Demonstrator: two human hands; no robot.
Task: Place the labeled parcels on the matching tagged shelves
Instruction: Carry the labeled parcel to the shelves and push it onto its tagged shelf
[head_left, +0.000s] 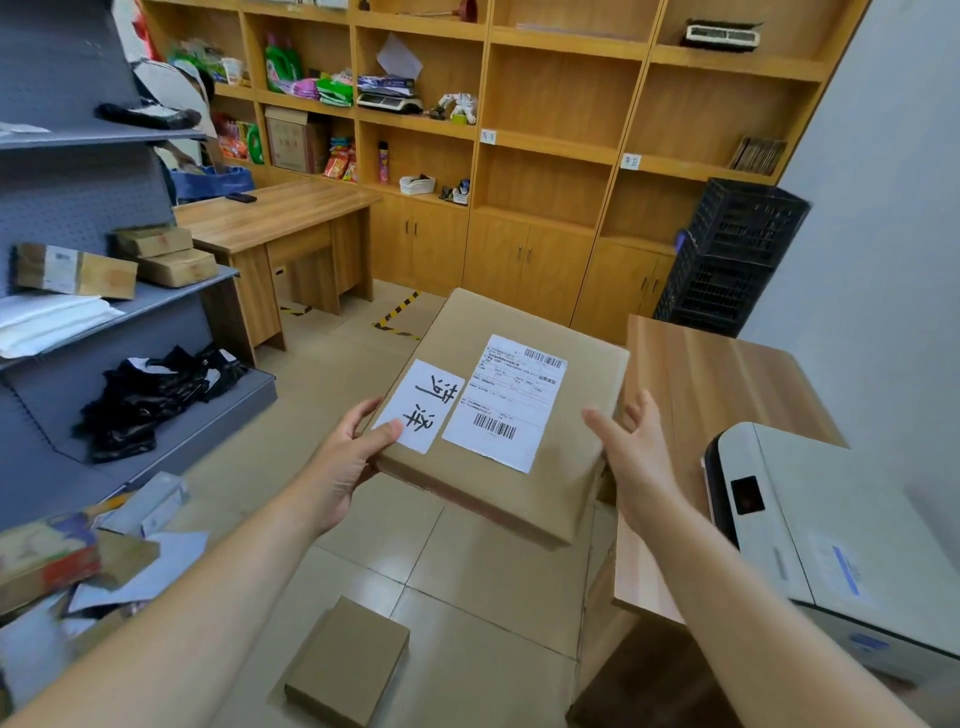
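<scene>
only left hand (349, 457) under parcel (506, 415), thumb atop

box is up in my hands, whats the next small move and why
Probably close the right hand onto the parcel edge. Only the left hand grips it, thumb on the handwritten label; the right is open beside it. Then carry it toward the wooden shelves with small tags.
</scene>
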